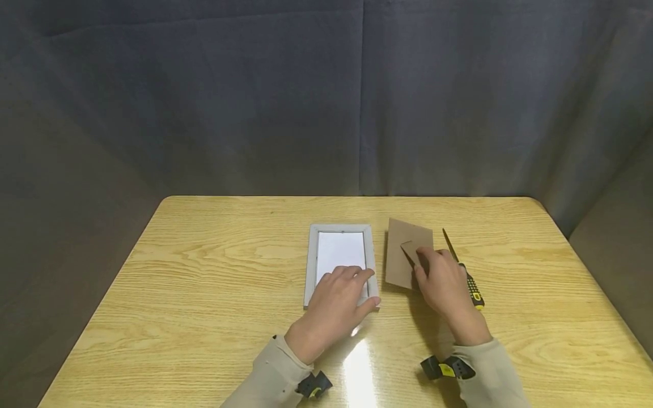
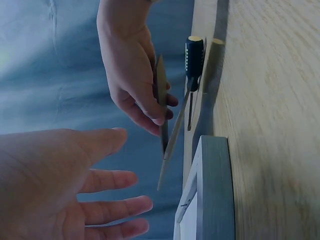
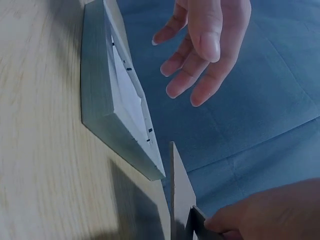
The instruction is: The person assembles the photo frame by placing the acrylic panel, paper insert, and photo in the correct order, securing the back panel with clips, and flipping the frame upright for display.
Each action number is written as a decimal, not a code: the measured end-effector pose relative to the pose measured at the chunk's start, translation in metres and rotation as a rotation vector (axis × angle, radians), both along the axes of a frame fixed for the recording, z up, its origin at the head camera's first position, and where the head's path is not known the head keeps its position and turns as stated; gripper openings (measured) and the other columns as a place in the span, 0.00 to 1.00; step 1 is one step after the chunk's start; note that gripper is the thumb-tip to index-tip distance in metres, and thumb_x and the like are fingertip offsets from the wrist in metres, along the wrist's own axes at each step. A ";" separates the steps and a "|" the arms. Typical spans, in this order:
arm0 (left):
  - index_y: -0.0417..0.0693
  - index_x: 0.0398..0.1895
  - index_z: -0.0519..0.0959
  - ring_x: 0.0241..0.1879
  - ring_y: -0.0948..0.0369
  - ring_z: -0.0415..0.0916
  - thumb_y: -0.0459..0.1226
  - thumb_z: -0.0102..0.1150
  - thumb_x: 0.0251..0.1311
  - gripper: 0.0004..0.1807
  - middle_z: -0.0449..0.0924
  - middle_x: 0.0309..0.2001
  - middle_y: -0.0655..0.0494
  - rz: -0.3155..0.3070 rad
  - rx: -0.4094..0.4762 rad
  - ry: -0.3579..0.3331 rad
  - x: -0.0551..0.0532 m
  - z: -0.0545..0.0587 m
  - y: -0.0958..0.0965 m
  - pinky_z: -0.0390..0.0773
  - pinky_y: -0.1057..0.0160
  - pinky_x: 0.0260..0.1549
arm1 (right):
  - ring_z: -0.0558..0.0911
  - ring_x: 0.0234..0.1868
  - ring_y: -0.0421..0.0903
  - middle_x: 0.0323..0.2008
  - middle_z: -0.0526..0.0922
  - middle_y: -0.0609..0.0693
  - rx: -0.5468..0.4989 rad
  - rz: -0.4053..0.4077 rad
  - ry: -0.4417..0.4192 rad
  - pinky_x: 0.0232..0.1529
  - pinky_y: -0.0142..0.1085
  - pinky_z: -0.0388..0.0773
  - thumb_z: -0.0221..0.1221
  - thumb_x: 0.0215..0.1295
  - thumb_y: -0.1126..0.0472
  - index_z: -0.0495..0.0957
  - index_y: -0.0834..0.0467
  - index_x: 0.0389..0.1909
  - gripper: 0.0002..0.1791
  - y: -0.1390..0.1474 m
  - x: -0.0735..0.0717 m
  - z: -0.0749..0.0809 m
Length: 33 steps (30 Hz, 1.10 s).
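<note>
A light grey picture frame (image 1: pixel 310 266) lies on the table with its back side up and a white sheet (image 1: pixel 339 249) inside it. Over the lower part of this frame hovers my left hand (image 1: pixel 334 303), its fingers spread and holding nothing; the right wrist view shows a gap beneath them. To the right, my right hand (image 1: pixel 449 286) pinches the fold-out stand leg (image 1: pixel 411 250) of a brown backing board (image 1: pixel 398 258). The board is tilted and raised off the table, beside the frame. In the right wrist view, the board (image 3: pixel 180 195) appears nearly edge-on.
A screwdriver (image 1: pixel 475 289) with a black and yellow handle lies to the right of the board, partly behind my right hand. The wooden table (image 1: pixel 214 272) ends at a dark cloth curtain (image 1: pixel 255 113) at the back, with more cloth along both sides.
</note>
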<state>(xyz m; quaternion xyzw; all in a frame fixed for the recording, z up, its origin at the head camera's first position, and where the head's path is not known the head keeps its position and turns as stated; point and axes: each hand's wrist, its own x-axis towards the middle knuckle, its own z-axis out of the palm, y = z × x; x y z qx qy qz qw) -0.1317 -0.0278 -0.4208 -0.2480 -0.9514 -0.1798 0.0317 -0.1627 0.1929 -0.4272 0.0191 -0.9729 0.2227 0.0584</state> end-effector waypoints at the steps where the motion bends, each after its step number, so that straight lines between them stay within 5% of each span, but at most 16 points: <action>1: 0.50 0.67 0.74 0.63 0.52 0.76 0.54 0.59 0.69 0.29 0.80 0.63 0.50 0.005 -0.003 0.000 -0.001 0.000 0.000 0.77 0.51 0.60 | 0.79 0.53 0.67 0.52 0.80 0.72 -0.003 0.002 0.004 0.48 0.61 0.71 0.57 0.71 0.63 0.76 0.66 0.62 0.21 0.000 0.000 0.001; 21: 0.50 0.65 0.77 0.63 0.48 0.76 0.52 0.61 0.67 0.27 0.80 0.63 0.48 0.079 0.076 -0.013 -0.013 0.006 -0.018 0.76 0.48 0.61 | 0.80 0.54 0.69 0.54 0.79 0.72 -0.087 0.007 0.102 0.56 0.66 0.70 0.59 0.69 0.63 0.78 0.66 0.58 0.19 -0.016 0.001 0.011; 33: 0.48 0.64 0.77 0.63 0.47 0.76 0.51 0.61 0.68 0.27 0.80 0.63 0.47 0.132 0.122 -0.040 -0.020 0.011 -0.030 0.76 0.46 0.61 | 0.80 0.55 0.67 0.53 0.80 0.70 -0.099 0.025 0.124 0.50 0.59 0.71 0.61 0.67 0.63 0.79 0.65 0.57 0.19 -0.033 0.006 0.008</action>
